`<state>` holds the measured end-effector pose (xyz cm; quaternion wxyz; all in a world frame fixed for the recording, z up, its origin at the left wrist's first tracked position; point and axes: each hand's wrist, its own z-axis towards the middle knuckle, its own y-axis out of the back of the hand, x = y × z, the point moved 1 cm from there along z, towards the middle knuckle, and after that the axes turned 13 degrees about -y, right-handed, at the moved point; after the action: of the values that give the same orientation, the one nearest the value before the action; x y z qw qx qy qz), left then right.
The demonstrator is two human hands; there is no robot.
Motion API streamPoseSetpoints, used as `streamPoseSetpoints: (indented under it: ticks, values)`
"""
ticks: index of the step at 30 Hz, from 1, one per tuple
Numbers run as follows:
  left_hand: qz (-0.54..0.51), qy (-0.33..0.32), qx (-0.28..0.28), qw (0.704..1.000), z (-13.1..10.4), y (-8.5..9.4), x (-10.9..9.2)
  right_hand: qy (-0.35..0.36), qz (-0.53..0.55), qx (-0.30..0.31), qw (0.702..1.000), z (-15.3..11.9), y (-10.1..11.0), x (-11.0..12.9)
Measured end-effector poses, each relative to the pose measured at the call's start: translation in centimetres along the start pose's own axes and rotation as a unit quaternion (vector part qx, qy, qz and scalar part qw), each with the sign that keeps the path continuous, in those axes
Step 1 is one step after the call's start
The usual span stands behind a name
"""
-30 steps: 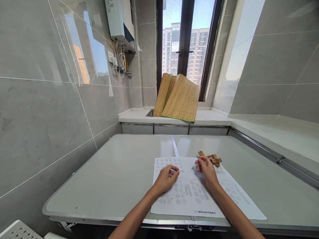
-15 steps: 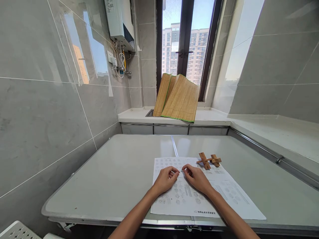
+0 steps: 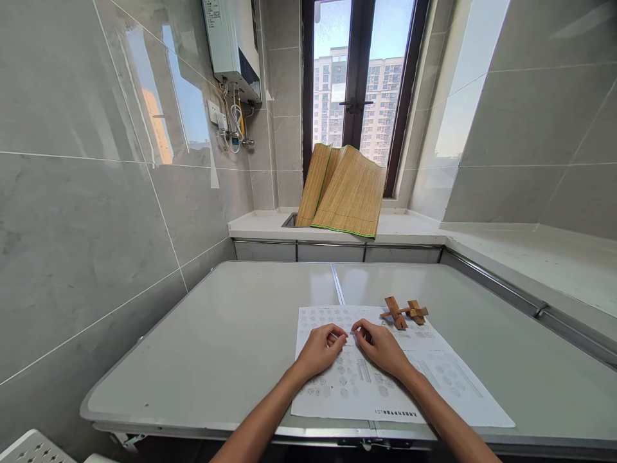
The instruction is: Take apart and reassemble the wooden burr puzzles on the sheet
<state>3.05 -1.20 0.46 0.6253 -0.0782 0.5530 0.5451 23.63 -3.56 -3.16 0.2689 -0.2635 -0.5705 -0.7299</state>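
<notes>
"Gray shiny tiles (image 3: 77,257) cover the wall on the far left, and next to them stands a big pale table (image 3: 193,347)."

"What's around it? Pretend the middle of the white paper (image 3: 371,399) is the middle of a clock."

"Okay! High up at 11 o'clock, a white box (image 3: 236,45) hangs with wires and pipes (image 3: 235,119) under it."

"And then?"

"Between 9 and 10 o'clock is the left hand (image 3: 318,350), on or just over the paper. Its fingers bend in softly, with a gap by the thumb."

"What comes after that?"

"Far back, close to 12 o'clock, a folded yellow mat (image 3: 351,190) with green edges leans by the window (image 3: 357,64). Then comes the right hand (image 3: 383,347), just up toward 12 from the middle. Its fingers curl loosely too, and they point at the left hand. The two hands are near, but apart."

"Where are the wooden bits?"

"At the paper's top edge. One wooden cross (image 3: 396,314) sits between 12 and 1 o'clock, and a chunky wooden piece (image 3: 416,312) sits at 1. I can't tell if they touch."

"Anything more on the right?"

"Yes, a long white ledge (image 3: 554,251) at 2 o'clock."
</notes>
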Motion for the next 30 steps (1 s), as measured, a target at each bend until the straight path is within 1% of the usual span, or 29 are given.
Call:
streamPoseSetpoints:
  ticks: [13,23,30]
  values:
    - [-0.007,-0.004,0.008,1.0,0.08,0.13,-0.4,-0.003,0.001,-0.002,1.0,-0.13,0.08,0.24]
    - [-0.011,-0.012,0.009,1.0,0.01,0.02,-0.17,-0.01,0.002,0.004,1.0,-0.1,0.07,0.24]
    - [-0.005,-0.011,0.012,1.0,0.11,-0.02,-0.27,0.004,-0.003,-0.004,1.0,-0.21,0.2,0.33]
